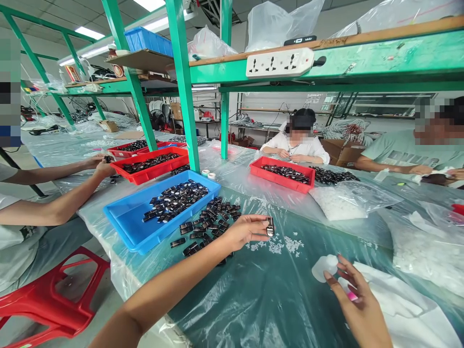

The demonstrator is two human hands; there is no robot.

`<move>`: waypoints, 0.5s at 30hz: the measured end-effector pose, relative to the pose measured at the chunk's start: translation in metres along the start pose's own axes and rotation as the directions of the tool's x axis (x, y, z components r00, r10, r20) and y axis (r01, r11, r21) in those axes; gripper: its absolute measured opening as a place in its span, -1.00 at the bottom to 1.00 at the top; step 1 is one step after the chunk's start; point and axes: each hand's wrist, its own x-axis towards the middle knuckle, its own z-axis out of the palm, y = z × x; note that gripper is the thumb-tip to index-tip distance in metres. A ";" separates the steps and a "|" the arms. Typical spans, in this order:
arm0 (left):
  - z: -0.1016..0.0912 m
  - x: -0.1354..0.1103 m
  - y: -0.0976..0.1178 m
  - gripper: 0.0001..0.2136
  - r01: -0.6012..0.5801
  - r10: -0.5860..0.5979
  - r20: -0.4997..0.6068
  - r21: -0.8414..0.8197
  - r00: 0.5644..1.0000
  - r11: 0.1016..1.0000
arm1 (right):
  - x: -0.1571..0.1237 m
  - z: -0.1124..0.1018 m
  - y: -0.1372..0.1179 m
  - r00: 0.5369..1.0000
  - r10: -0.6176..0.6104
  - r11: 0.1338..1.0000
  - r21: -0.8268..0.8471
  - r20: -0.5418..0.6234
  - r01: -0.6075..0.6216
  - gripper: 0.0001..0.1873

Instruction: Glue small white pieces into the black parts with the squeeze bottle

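My left hand [245, 229] reaches out over the green, plastic-covered table [275, 295] and pinches one small black-and-silver part [269, 226] at its fingertips. Just left of it lies a loose pile of the same parts [208, 222]. Small white bits [275, 246] are scattered right below that hand. My right hand [357, 299] hovers low at the right, fingers curled around a small pink thing [351, 294] next to a white round lid-like piece [324, 266].
A blue tray [126, 220] with several parts sits left of the pile. Red trays [152, 166] [282, 175] stand farther back. Bags of white bits [348, 198] lie right. A person's arms [58, 203] reach in at left; two people sit across. A red stool [54, 295] stands below.
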 end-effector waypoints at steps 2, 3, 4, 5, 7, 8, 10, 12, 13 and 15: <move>0.004 -0.002 0.002 -0.55 0.029 -0.029 -0.001 -0.034 1.000 0.999 | 0.001 0.000 0.002 1.000 0.003 1.000 -0.020 0.009 -0.003 -0.26; 0.005 -0.003 0.002 -0.56 0.035 -0.035 0.005 -0.042 0.999 0.998 | 0.001 0.000 0.003 1.000 0.000 1.000 -0.031 0.015 0.001 -0.26; 0.006 -0.004 0.003 -0.57 0.038 -0.037 0.012 -0.049 0.999 0.998 | 0.001 0.000 0.005 1.000 -0.006 0.999 -0.041 0.023 0.007 -0.26; 0.006 -0.005 0.003 -0.58 0.038 -0.037 0.017 -0.053 0.999 0.998 | 0.002 0.000 0.006 1.000 -0.010 0.999 -0.052 0.029 0.012 -0.26; 0.007 -0.006 0.003 -0.59 0.034 -0.033 0.021 -0.056 0.999 0.998 | 0.002 0.000 0.009 0.999 -0.014 0.998 -0.066 0.042 0.016 -0.26; 0.006 -0.006 0.002 -0.60 0.032 -0.031 0.024 -0.054 0.999 0.998 | 0.002 0.001 0.010 0.999 -0.013 0.997 -0.074 0.050 0.017 -0.26; 0.006 -0.006 0.001 -0.60 0.024 -0.023 0.032 -0.044 0.999 0.999 | 0.002 0.001 0.013 0.997 -0.004 0.996 -0.093 0.071 0.011 -0.25; 0.004 -0.006 -0.001 -0.58 0.005 -0.005 0.048 -0.008 0.999 1.000 | 0.003 0.001 0.015 0.996 0.003 0.994 -0.109 0.086 0.007 -0.25; 0.002 -0.006 -0.002 -0.57 -0.013 0.011 0.050 0.032 0.999 0.999 | 0.004 0.001 0.016 0.996 0.007 0.993 -0.114 0.088 0.003 -0.25; -0.003 -0.006 -0.004 -0.56 -0.056 0.048 0.046 0.189 0.998 0.980 | 0.004 0.000 0.017 0.997 0.017 0.993 -0.119 0.079 -0.008 -0.22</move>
